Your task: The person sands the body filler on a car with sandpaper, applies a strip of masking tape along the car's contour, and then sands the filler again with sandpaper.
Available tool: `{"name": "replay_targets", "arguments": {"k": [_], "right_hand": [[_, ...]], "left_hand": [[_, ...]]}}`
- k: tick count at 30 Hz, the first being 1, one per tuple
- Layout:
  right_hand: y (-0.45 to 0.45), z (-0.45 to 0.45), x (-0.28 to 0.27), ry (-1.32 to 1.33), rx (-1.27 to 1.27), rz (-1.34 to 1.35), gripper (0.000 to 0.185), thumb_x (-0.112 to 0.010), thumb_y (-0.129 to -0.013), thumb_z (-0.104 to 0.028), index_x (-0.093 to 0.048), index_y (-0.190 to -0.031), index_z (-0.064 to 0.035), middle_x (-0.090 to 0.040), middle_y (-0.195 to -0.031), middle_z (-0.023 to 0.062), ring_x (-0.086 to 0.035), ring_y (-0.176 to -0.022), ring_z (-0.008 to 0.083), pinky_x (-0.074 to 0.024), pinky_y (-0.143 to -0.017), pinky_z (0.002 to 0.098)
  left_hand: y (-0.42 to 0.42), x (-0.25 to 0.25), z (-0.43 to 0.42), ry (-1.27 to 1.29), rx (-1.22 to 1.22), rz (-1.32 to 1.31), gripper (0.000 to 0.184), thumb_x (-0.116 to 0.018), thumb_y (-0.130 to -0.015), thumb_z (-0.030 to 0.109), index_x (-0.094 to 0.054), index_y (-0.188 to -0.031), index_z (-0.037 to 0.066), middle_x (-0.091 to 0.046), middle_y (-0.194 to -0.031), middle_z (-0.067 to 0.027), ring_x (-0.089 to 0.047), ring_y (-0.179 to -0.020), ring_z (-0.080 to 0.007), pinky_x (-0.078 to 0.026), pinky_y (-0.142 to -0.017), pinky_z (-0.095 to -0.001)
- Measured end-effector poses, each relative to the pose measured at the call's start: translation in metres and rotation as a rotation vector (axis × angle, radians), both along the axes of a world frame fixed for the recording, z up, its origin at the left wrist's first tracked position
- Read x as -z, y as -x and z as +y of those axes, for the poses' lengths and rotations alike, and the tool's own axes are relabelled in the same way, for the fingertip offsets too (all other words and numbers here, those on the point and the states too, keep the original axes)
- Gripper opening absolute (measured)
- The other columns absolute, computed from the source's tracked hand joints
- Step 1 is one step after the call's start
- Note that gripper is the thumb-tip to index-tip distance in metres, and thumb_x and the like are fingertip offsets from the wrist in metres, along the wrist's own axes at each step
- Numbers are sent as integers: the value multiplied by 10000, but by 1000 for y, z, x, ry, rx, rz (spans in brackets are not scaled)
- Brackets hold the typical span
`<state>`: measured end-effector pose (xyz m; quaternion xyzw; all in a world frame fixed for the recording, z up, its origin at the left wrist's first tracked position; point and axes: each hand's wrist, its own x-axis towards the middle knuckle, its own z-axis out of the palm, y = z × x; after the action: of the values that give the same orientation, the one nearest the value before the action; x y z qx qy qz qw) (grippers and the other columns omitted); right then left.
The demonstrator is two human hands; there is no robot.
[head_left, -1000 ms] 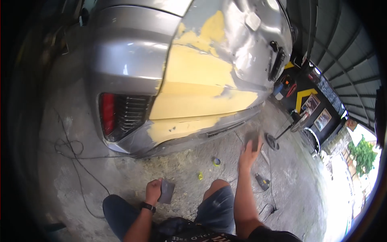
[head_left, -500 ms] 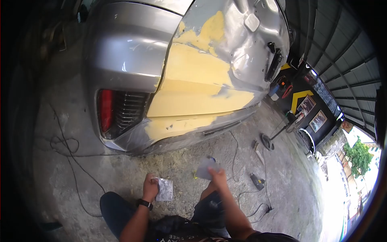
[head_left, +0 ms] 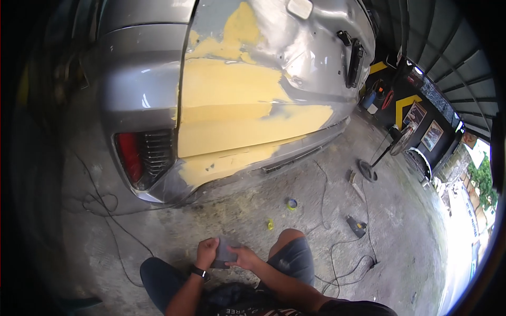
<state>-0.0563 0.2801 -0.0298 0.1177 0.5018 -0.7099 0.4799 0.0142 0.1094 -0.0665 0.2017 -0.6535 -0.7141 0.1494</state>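
Note:
Low in front of my body, my left hand (head_left: pixel 207 253) grips the left side of a dark grey sheet (head_left: pixel 225 250). My right hand (head_left: pixel 244 257) pinches the same sheet piece or pieces from the right, thumb and fingers closed. Whether there is one sheet or two stacked cannot be made out. Beyond my hands stands a grey car body (head_left: pixel 142 84) with a broad yellow filler patch (head_left: pixel 226 89) on its rear panel and a red tail light (head_left: pixel 130 156) at the left.
On the concrete floor (head_left: pixel 295 253) lie a blue-and-yellow roll (head_left: pixel 291 204), a small yellow item (head_left: pixel 270 224), a power tool (head_left: pixel 356 226) with a cable, and a long flat tool (head_left: pixel 358 188). A pedestal fan (head_left: pixel 402 140) stands at the right. Another cable (head_left: pixel 122 228) crosses the left floor.
My right hand has come from the far right down to my left hand, bringing a grey sheet. Both hands now meet at the sheet. The camera view has shifted, moving the car leftward.

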Motion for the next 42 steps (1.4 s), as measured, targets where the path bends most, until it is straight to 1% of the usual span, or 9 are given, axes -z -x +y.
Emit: {"name": "replay_targets", "arguments": {"k": [12, 18, 22, 26, 28, 34, 38, 40, 42], "right_hand": [[60, 3, -15, -1, 593, 78, 410, -678, -979, -215, -538, -1322, -39, -633, -1239, 157, -654, -1076, 367, -606, -818, 581], [14, -18, 4, -75, 104, 42, 406, -692, -969, -236, -568, -1320, -73, -622, -1287, 143, -650, -1120, 349, -602, -774, 558], [3, -22, 24, -30, -67, 62, 387, -709, -962, -229, -565, -1291, -84, -657, -1181, 106, -684, -1002, 317, -627, -715, 524], [52, -1, 49, 6, 427, 142, 398, -659, -985, -226, -552, -1327, -52, -665, -1209, 119, -672, -1089, 301, -598, -771, 544], [65, 1, 35, 73, 594, 94, 419, -653, -984, -227, -537, -1347, -52, -655, -1229, 129, -667, -1098, 313, -593, -770, 554], [30, -19, 13, -77, 225, 84, 494, -671, -943, -203, -497, -1379, -50, -624, -1272, 154, -658, -1082, 354, -579, -764, 588], [2, -28, 48, -178, 9, 267, 526, -710, -894, -210, -527, -1352, -29, -638, -1267, 189, -670, -1068, 378, -546, -794, 568], [5, -27, 33, -594, -289, 676, 516, -713, -887, -220, -547, -1323, 1, -656, -1229, 217, -668, -1067, 349, -544, -839, 487], [3, -28, 16, -493, -310, 685, 516, -717, -884, -226, -556, -1310, 17, -676, -1179, 225, -675, -1044, 328, -541, -855, 419]], "left_hand": [[-19, -5, -9, 547, -92, -299, 356, -715, -939, 290, -706, -749, -11, -624, -614, -144, -565, -551, -160, -455, -576, -362], [-12, 1, -21, 214, -252, -166, 393, -706, -948, 292, -669, -719, -25, -535, -562, -84, -501, -549, -131, -430, -558, -350], [-12, -6, -12, 377, -31, -220, 374, -711, -944, 269, -657, -718, -25, -502, -568, -51, -440, -561, -104, -404, -544, -351], [-14, -9, -9, 289, 91, -76, 307, -736, -934, 236, -704, -758, -15, -627, -640, -6, -496, -581, -89, -417, -565, -323], [-18, -32, -9, 527, 173, -431, 331, -722, -948, 243, -705, -763, -32, -654, -665, -37, -534, -613, -90, -434, -587, -325], [-5, 9, -19, 13, -236, -137, 382, -712, -967, 277, -596, -683, 50, -607, -670, -2, -510, -640, -105, -431, -620, -329], [-5, 26, -16, -174, -201, -51, 228, -745, -907, 73, -527, -843, 87, -546, -826, 17, -516, -792, -109, -445, -761, -293], [-6, 41, -16, -119, -183, -38, 225, -741, -865, 15, -530, -900, 84, -549, -878, 0, -515, -822, -114, -448, -781, -289], [-10, 32, -8, -18, -182, -185, 356, -717, -864, 3, -562, -1180, 56, -534, -880, -5, -511, -825, -129, -454, -750, -288]]}}
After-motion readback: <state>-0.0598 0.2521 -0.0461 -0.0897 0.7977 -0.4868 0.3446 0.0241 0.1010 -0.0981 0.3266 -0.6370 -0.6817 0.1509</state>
